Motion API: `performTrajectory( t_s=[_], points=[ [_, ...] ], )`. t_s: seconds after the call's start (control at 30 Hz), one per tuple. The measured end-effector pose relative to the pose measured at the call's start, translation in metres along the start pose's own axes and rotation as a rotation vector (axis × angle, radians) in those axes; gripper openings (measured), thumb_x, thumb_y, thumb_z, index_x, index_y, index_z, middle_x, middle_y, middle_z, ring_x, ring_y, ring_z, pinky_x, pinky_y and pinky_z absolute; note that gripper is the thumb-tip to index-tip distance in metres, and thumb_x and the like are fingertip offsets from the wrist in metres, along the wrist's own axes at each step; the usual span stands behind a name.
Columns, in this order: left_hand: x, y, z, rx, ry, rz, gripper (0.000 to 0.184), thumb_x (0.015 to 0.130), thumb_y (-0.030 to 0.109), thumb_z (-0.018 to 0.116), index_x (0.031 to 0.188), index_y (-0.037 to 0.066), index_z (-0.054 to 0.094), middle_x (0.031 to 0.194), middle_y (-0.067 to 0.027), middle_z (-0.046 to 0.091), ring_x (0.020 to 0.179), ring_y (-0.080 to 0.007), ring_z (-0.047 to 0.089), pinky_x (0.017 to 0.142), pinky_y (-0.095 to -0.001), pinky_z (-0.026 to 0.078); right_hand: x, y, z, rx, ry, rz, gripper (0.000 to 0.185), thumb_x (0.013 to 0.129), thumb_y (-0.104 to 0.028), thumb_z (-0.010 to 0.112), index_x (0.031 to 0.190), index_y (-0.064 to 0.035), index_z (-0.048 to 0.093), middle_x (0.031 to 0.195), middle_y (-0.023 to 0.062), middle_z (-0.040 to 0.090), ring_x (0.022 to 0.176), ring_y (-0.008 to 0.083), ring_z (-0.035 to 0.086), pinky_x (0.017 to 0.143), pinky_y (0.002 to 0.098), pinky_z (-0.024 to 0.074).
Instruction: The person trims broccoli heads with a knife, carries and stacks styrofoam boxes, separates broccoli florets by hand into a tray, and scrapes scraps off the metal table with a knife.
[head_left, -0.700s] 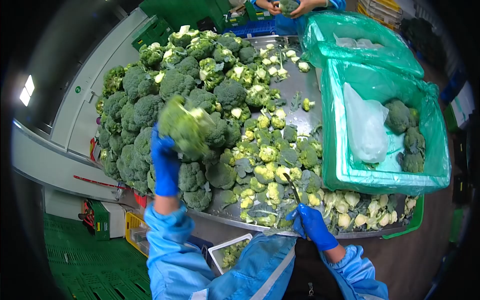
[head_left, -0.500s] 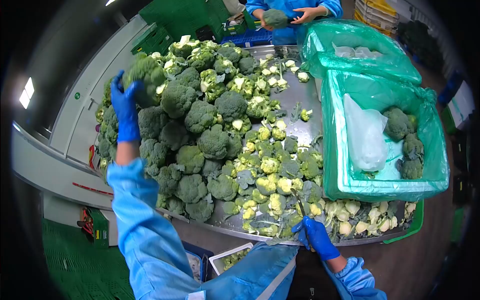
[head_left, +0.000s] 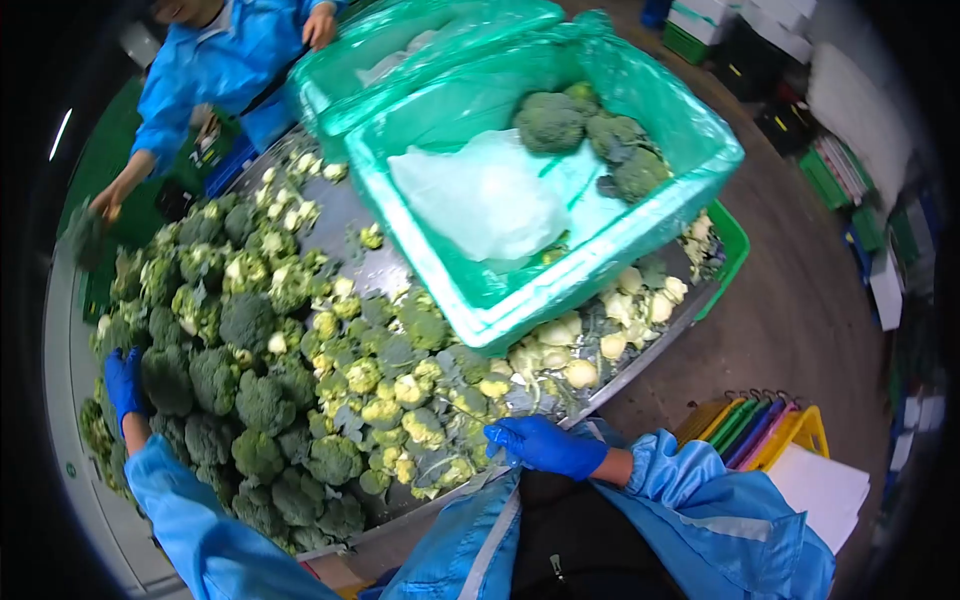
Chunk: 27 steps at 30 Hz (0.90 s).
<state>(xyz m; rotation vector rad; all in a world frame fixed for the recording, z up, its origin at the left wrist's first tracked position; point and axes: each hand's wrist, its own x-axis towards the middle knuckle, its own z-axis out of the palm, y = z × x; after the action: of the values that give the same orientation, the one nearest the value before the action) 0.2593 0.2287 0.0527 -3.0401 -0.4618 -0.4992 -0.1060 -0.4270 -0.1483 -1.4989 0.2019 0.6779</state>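
Note:
My left hand [head_left: 125, 385], in a blue glove, is at the left edge of a heap of broccoli, its fingers against a broccoli head [head_left: 122, 335]; the grip is partly hidden. A large dark green head [head_left: 166, 380] lies right beside it. My right hand [head_left: 545, 445], also gloved, is closed near the table's front edge. It grips a knife, seen clearly earlier; the handle is now mostly hidden in the fist. Trimmed yellowish-green broccoli pieces [head_left: 385, 410] lie between both hands.
A box lined with green plastic [head_left: 440, 290] stands on the metal table, holding several broccoli heads [head_left: 550, 122] and a clear bag [head_left: 490, 195]. Pale cut stalks [head_left: 580, 372] lie before it. Across the table a co-worker [head_left: 215, 60] holds a broccoli head. Coloured boards [head_left: 735, 430] stand at right.
My view has swung right, shifting the box toward the middle. The left hand stays by the heap's left edge, while my right hand has drawn back toward the table edge. The co-worker has reached sideways.

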Motion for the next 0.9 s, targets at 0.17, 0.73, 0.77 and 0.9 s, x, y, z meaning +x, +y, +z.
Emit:
performTrajectory(
  t_s=[0.17, 0.73, 0.77, 0.9],
  points=[
    [-0.057, 0.238, -0.025, -0.585, -0.079, 0.525, 0.049, 0.086, 0.017, 0.067, 0.129, -0.002, 0.052, 0.126, -0.014, 0.058, 0.113, -0.0196, 0.055, 0.096, -0.0317, 0.043, -0.007, 0.018, -0.013, -0.348, 0.052, -0.267, 0.047, 0.093, -0.049, 0.052, 0.098, -0.0039, 0.064, 0.079, 0.0202, 0.065, 0.076, 0.0372, 0.065, 0.071, 0.0433, 0.051],
    [-0.253, 0.843, 0.159, -0.591, -0.665, 0.497, 0.086, 0.063, 0.04, 0.085, 0.124, -0.01, 0.049, 0.112, -0.0242, 0.063, 0.107, -0.0341, 0.061, 0.091, -0.0402, 0.048, -0.064, 0.074, -0.145, -0.026, 0.303, -0.253, 0.047, 0.092, -0.048, 0.053, 0.095, -0.0014, 0.059, 0.08, 0.0225, 0.062, 0.075, 0.0398, 0.062, 0.066, 0.045, 0.0471],
    [-0.241, 0.854, 0.187, -0.592, -0.593, 0.51, 0.103, 0.058, 0.044, 0.086, 0.127, -0.016, 0.038, 0.115, -0.0285, 0.059, 0.108, -0.036, 0.06, 0.091, -0.0413, 0.049, -0.065, 0.077, -0.154, -0.046, 0.277, -0.181, 0.047, 0.092, -0.048, 0.053, 0.094, -0.001, 0.059, 0.079, 0.0226, 0.062, 0.074, 0.0394, 0.062, 0.066, 0.0447, 0.0468],
    [-0.255, 0.885, 0.207, -0.627, -0.361, 0.42, 0.114, 0.054, 0.044, 0.089, 0.131, -0.015, 0.028, 0.121, -0.0316, 0.054, 0.107, -0.0395, 0.059, 0.088, -0.0432, 0.05, -0.066, 0.098, -0.171, -0.042, 0.295, -0.157, 0.047, 0.092, -0.048, 0.052, 0.093, -0.0016, 0.059, 0.073, 0.0228, 0.06, 0.071, 0.0388, 0.062, 0.065, 0.0438, 0.047]
  ],
)
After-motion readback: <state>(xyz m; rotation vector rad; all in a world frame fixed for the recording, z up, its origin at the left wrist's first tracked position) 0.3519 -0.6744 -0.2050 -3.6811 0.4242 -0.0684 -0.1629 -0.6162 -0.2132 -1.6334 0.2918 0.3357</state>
